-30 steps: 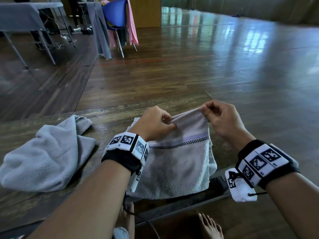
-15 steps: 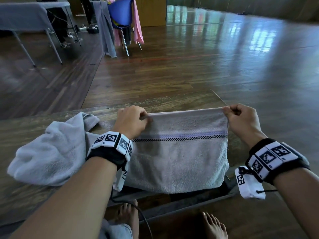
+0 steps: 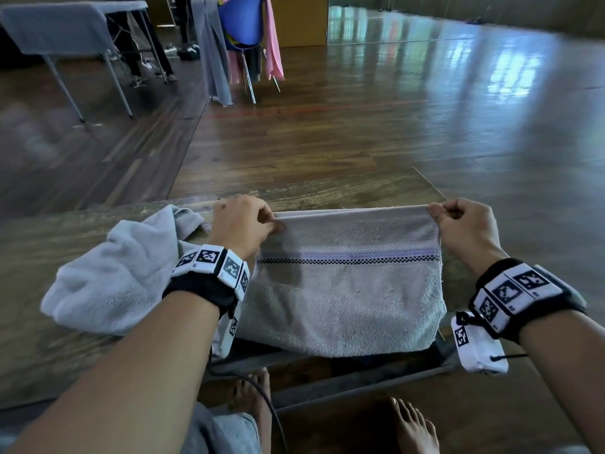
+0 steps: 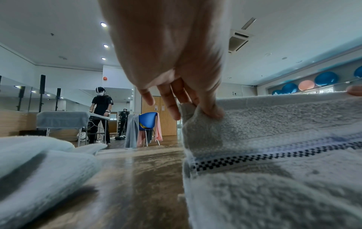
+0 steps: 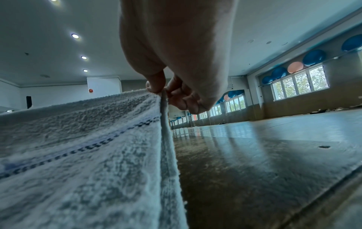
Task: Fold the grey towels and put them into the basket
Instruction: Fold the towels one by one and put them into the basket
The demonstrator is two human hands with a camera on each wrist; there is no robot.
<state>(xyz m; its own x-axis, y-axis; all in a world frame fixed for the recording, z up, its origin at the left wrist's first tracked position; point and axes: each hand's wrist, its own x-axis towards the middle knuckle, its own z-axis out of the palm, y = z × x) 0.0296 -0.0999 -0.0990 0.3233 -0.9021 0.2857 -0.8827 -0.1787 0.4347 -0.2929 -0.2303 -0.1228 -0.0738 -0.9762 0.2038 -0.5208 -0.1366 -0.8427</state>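
Observation:
A grey towel [image 3: 347, 290] with a checked black and lilac stripe is stretched flat over the near part of the wooden table [image 3: 343, 188], its lower edge hanging over the front edge. My left hand [image 3: 242, 224] pinches its far left corner, and in the left wrist view the left hand [image 4: 197, 106] pinches that towel [image 4: 274, 178] between thumb and fingers. My right hand [image 3: 458, 221] pinches the far right corner; the right wrist view shows the right hand [image 5: 162, 88] gripping the towel's [image 5: 88, 155] corner. A second, crumpled grey towel [image 3: 114, 273] lies to the left. No basket is in view.
Beyond the table stretches a shiny wooden floor [image 3: 425, 109]. A blue chair [image 3: 242, 27] draped with grey and pink cloths stands at the back, beside a covered folding table [image 3: 65, 31]. A person [image 4: 101, 111] stands there. My bare feet [image 3: 412, 427] are under the table.
My hands have moved apart along the towel's far edge, pulling it from a bunched hold into a taut, flat rectangle. The crumpled towel stays in place.

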